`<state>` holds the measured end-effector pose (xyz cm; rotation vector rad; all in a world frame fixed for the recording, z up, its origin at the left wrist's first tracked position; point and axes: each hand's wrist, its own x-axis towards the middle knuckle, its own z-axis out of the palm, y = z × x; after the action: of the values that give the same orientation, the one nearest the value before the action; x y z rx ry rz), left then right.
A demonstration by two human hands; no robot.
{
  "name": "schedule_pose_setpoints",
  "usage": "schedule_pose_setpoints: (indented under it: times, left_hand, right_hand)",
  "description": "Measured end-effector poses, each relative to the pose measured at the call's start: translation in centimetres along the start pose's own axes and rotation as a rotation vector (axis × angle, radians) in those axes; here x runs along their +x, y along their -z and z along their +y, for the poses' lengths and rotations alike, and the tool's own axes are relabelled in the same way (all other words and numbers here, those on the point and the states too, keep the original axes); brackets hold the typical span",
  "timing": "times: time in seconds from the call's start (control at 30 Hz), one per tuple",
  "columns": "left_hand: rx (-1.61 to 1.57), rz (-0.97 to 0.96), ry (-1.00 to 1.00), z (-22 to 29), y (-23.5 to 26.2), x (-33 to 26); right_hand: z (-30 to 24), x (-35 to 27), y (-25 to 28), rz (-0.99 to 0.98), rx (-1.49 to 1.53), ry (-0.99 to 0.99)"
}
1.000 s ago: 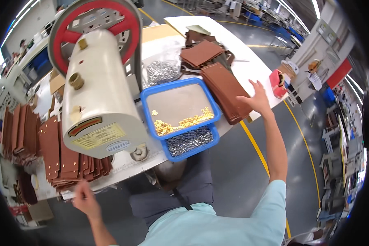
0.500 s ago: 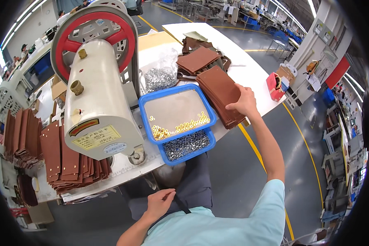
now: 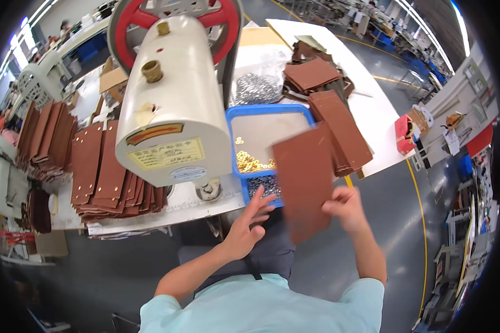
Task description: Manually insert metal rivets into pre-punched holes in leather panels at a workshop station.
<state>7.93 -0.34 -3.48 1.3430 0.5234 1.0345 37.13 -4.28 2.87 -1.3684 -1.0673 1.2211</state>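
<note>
A flat brown leather piece (image 3: pixel 304 180), blurred by motion, hangs in front of me. My right hand (image 3: pixel 347 210) pinches its right edge between thumb and fingers. To its left, my left hand (image 3: pixel 248 227) is raised with fingers spread and holds nothing. Behind the piece stands a blue tray (image 3: pixel 269 109) with gold-coloured metal rings (image 3: pixel 251 162), partly covered by the leather. Under it, a second blue tray (image 3: pixel 245 192) carries small silvery metal parts (image 3: pixel 261 185). A stack of similar brown pieces (image 3: pixel 344 130) lies just right of the trays.
A cream press machine (image 3: pixel 169 105) with a red-rimmed wheel (image 3: pixel 122 41) fills the table's left centre. Left of it lie leather pieces with gold studs (image 3: pixel 91 183). A clear bag of silvery parts (image 3: pixel 256 89) and more leather (image 3: pixel 312 74) sit farther back on the white table (image 3: pixel 366 100).
My right hand has lifted one leather piece off the stack and brought it toward me. My left hand has risen from my lap and opened. The view has shifted left.
</note>
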Motion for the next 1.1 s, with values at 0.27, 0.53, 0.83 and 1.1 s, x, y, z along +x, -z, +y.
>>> schedule_pose_setpoints:
  times: [0.27, 0.53, 0.83, 1.1]
  left_hand:
    - [-0.056, 0.360, 0.203, 0.4, 1.3, -3.7]
    - [-0.012, 0.461, 0.303, -0.2, 2.8, -4.7]
    - [-0.049, 0.506, 0.290, 1.4, 3.3, -4.2]
    - [-0.090, 0.452, 0.204, 0.6, 3.3, -3.9]
  right_hand:
    - [-1.3, 4.1, -6.1, -0.686, -0.459, 0.003]
    - [2.2, 21.2, -12.4, -0.164, -0.777, 0.413]
    - [1.6, 25.2, -14.3, -0.219, -1.327, 0.496]
    - [-1.6, 8.1, -15.2, -0.184, -0.600, 0.611]
